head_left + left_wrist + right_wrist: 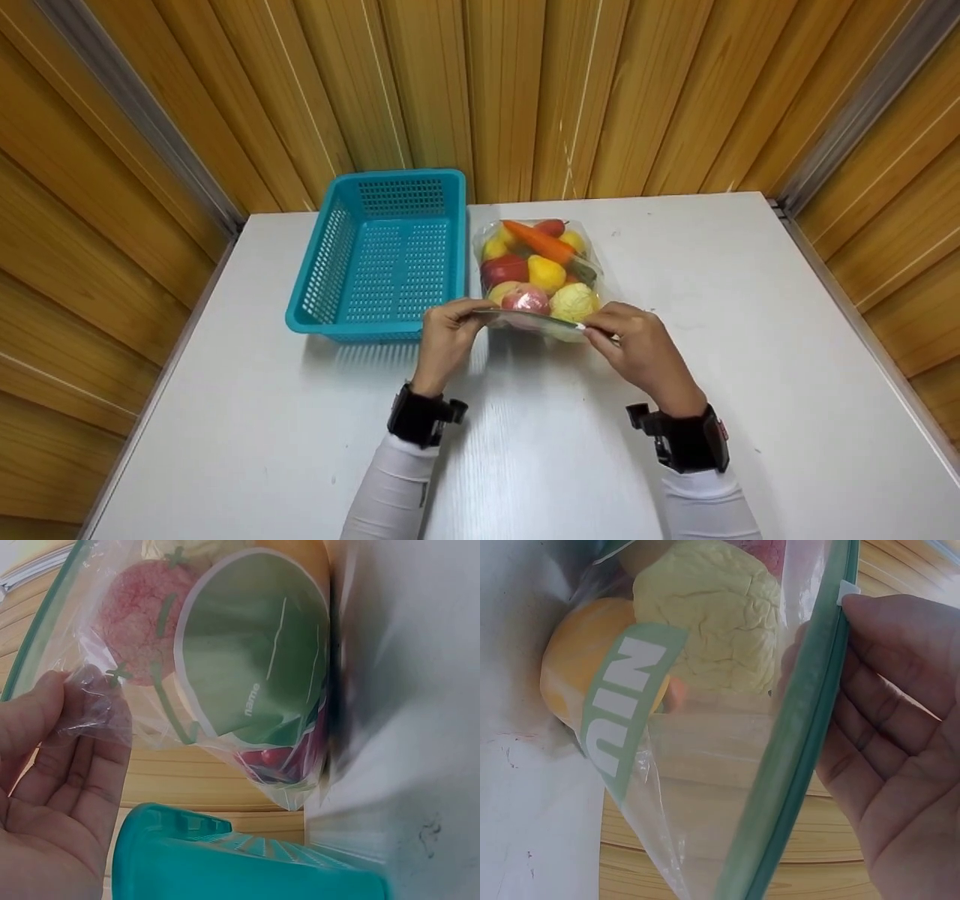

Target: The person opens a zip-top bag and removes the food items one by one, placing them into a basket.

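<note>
A clear slider zip bag (536, 321) full of fruit and vegetables stands on the table. Inside show a carrot (538, 241), a yellow pear-like fruit (546, 274), a pale wrinkled cabbage-like piece (705, 615), a pinkish round piece (146, 622) and several others. My left hand (448, 337) pinches the bag's mouth near its left end, thumb against fingers in the left wrist view. At the other side, my right hand (637, 345) pinches the green zip strip (799, 720) by its small white slider (847, 592).
Left of the bag stands a turquoise plastic basket (300, 307) with perforated walls, close beside my left hand. The white table (750, 315) ends at a wood-panelled wall (510, 97) behind, with similar panels on both sides.
</note>
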Available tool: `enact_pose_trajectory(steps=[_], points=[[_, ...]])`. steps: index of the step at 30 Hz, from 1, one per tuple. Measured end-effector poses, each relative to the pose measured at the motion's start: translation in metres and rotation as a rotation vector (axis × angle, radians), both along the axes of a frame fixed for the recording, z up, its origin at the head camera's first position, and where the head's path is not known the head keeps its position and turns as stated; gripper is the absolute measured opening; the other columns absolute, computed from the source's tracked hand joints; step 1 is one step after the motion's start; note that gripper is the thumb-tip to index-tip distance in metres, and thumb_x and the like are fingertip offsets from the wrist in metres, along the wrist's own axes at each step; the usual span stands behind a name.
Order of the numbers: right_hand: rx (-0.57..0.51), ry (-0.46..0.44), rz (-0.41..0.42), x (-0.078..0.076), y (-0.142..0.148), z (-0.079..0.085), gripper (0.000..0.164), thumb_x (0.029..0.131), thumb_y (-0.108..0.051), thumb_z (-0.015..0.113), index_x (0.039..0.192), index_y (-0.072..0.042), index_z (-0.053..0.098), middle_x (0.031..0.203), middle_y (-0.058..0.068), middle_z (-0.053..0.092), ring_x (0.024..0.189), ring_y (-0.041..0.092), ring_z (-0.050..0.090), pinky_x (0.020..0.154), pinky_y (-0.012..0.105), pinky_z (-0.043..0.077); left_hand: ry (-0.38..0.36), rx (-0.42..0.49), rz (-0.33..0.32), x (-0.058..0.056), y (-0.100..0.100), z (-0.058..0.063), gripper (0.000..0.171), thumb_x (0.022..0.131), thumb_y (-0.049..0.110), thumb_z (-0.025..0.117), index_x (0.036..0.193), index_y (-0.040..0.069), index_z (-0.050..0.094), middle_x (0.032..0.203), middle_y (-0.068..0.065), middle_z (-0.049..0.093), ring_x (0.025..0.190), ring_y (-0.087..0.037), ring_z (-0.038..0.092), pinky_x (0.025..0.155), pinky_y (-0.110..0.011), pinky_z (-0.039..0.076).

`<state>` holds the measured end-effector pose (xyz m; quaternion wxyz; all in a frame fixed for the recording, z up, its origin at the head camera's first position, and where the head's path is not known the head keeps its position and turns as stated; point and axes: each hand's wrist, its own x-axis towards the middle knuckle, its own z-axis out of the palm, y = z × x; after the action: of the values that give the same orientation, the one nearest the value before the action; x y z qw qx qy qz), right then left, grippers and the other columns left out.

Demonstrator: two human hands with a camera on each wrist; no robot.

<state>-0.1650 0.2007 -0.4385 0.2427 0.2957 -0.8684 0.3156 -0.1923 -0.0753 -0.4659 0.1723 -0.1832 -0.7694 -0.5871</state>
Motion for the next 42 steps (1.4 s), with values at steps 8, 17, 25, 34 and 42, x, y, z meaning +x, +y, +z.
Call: enact_pose_trajectory(steps=[8,17,25,34,42], points=[[-0.001,0.034,0.01,-0.002,0.004,-0.001,0.017,0.078,0.009,0.083,0.092,0.0,0.079,0.083,0.006,0.071,0.071,0.016,0.063,0.061,0.031,0.051,0.01,-0.009,0.011,0.0,-0.002,0.001,0.011,0.089,-0.002,0.076,0.096,0.003,0.082,0.093,-0.009,0.079,0.084,-0.022,0.074,0.071,-0.025,0.058],[-0.006,-0.002,-0.004,-0.001,0.008,-0.001,0.018,0.078,0.009,0.083,0.094,0.0,0.08,0.083,0.006,0.071,0.07,0.014,0.06,0.06,0.03,0.05,-0.004,0.0,0.007,-0.001,-0.002,0.001,0.01,0.09,0.0,0.076,0.096,0.004,0.083,0.093,-0.009,0.079,0.082,-0.021,0.073,0.071,-0.022,0.056],[-0.007,-0.024,-0.007,0.0,0.01,0.002,0.016,0.079,0.008,0.082,0.093,0.0,0.08,0.083,0.004,0.071,0.07,0.013,0.059,0.06,0.028,0.049,-0.003,0.005,0.015,-0.001,-0.002,0.001,0.01,0.09,0.001,0.076,0.096,0.005,0.083,0.093,-0.008,0.079,0.082,-0.021,0.073,0.07,-0.023,0.056],[-0.019,-0.023,0.016,0.0,0.012,0.004,0.015,0.079,0.01,0.082,0.089,0.0,0.079,0.083,0.003,0.07,0.072,0.014,0.062,0.066,0.019,0.047,0.008,-0.002,0.007,-0.002,-0.004,0.0,0.012,0.091,-0.002,0.074,0.097,0.004,0.083,0.094,-0.009,0.079,0.085,-0.024,0.074,0.073,-0.025,0.058],[-0.014,-0.044,0.01,0.001,0.016,0.005,0.015,0.08,0.009,0.081,0.091,0.0,0.079,0.085,0.003,0.071,0.074,0.015,0.063,0.064,0.029,0.052,0.006,-0.004,0.007,-0.002,-0.004,0.001,0.011,0.091,-0.002,0.074,0.096,0.003,0.082,0.092,-0.009,0.079,0.083,-0.022,0.074,0.072,-0.025,0.059]])
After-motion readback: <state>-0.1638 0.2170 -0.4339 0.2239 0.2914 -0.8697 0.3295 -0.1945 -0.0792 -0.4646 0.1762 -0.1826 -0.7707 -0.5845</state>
